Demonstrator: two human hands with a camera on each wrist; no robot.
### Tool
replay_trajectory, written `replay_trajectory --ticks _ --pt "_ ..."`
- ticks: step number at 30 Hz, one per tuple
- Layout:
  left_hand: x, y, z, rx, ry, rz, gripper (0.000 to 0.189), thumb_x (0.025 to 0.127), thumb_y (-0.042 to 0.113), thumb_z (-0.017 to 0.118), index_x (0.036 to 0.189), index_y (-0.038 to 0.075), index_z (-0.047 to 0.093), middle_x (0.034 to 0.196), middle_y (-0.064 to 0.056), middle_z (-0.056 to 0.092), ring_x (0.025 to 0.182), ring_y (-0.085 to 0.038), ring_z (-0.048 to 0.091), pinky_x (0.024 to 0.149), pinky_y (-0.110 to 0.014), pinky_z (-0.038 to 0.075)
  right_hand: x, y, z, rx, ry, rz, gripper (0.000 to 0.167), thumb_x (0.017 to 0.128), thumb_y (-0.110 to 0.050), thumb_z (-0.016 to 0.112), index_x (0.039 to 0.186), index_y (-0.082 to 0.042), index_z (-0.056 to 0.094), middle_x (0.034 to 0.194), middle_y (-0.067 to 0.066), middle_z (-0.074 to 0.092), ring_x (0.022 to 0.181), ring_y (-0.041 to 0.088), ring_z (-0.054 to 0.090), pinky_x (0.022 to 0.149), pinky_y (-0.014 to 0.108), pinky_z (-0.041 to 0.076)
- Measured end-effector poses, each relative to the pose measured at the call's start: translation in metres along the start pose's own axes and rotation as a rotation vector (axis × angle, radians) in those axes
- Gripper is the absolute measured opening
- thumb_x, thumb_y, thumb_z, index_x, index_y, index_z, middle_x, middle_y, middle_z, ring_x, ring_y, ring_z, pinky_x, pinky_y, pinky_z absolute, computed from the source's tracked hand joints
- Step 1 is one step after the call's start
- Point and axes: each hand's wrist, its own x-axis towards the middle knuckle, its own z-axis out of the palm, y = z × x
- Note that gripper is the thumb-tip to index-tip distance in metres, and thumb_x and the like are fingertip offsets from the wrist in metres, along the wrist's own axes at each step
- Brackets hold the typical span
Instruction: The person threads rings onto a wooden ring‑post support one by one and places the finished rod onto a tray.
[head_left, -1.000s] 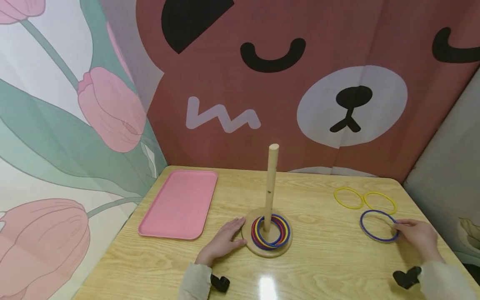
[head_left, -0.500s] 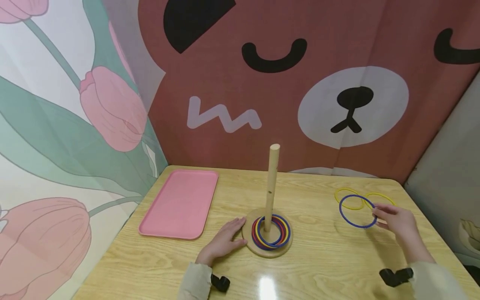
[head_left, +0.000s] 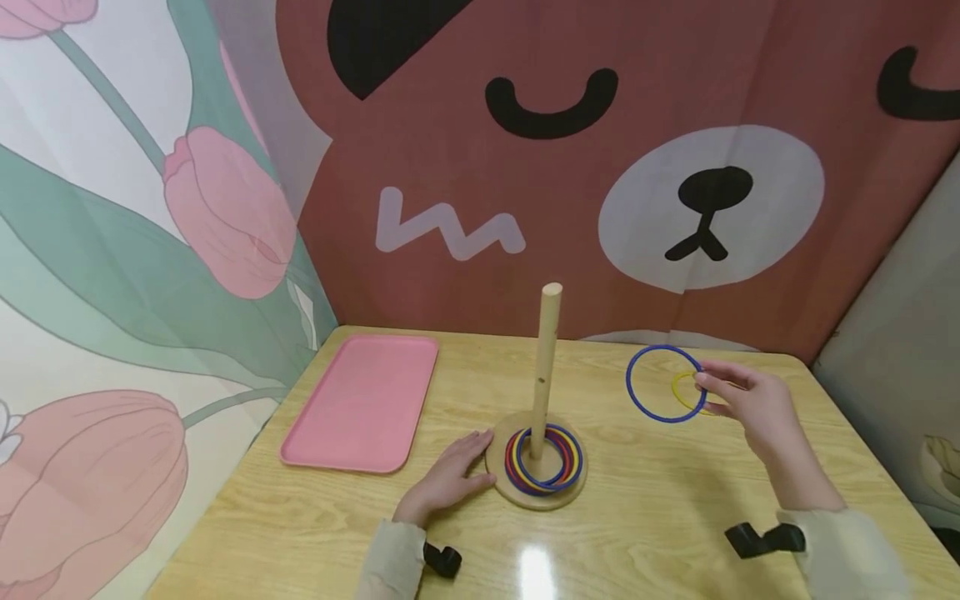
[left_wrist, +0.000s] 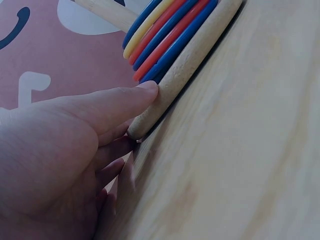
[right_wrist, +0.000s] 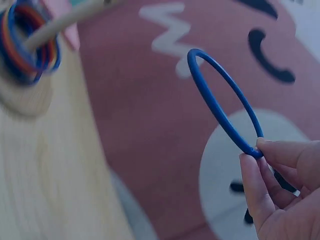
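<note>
My right hand pinches a blue ring between thumb and fingertips, raised above the table's right side. Behind that ring in the head view shows part of a yellow ring; the hand covers the rest of that area. Near the middle stands a wooden peg on a round wooden base. Blue, red and yellow rings lie stacked around its foot. With fingers extended, my left hand rests at the base's left edge, thumb tip on the rim in the left wrist view.
A pink tray lies on the wooden table at the back left. Behind the table hangs a cloth with a bear's face, and a tulip-print cloth covers the left side.
My right hand has lifted the blue ring and carried it left and away from me, over the yellow rings, one of which is now hidden. My left hand has stayed at the base.
</note>
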Motion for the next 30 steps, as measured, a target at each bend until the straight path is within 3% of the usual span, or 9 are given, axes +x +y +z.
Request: replay_trajectory --ticks 10,17,30 --pt "0.001 -0.002 -0.001 0.003 0.004 0.005 0.070 0.095 0.039 0.059 0.152 0.009 0.031 0.158 -0.011 0.031 0.148 -0.033 0.025 0.121 -0.056 0.018 -0.010 -0.052 0.034 0.232 -0.015 -0.139 0.018 0.089 -0.016 0.070 0.106 -0.016 0.073 0.085 -0.011 0.072 0.078 0.002 0.066 0.063 0.019 0.059" --pt "0.001 -0.003 -0.001 0.000 0.006 0.006 0.071 0.094 0.040 0.059 0.152 0.009 0.032 0.158 -0.011 0.032 0.148 -0.033 0.025 0.121 -0.055 0.017 -0.011 -0.087 0.052 0.396 -0.076 -0.200 0.018 0.088 -0.011 0.069 0.106 -0.012 0.073 0.089 -0.005 0.073 0.079 0.006 0.067 0.063 0.021 0.059" --pt "0.002 -0.004 0.002 0.008 0.001 0.009 0.071 0.094 0.040 0.059 0.152 0.009 0.031 0.158 -0.010 0.031 0.148 -0.032 0.025 0.121 -0.055 0.017 -0.004 -0.122 0.099 0.502 -0.123 -0.200 0.013 0.087 -0.013 0.071 0.099 -0.015 0.074 0.087 -0.004 0.074 0.078 0.007 0.070 0.065 0.022 0.060"
